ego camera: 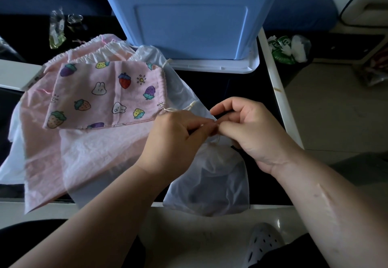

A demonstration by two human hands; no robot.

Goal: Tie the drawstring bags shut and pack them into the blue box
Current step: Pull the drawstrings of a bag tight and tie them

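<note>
Head view: your left hand (178, 139) and right hand (254, 131) meet fingertip to fingertip, both pinching the gathered top of the white bag (207, 185) on the dark surface (210, 82). Behind it stands the blue box (189, 15).

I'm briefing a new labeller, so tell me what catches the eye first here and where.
The left hand and right hand meet at centre, pinching the drawstring at the gathered neck of a translucent white bag. Left of them a pink strawberry-and-bunny drawstring bag lies flat on a pile of pale bags. A blue box stands behind, top centre.
</note>
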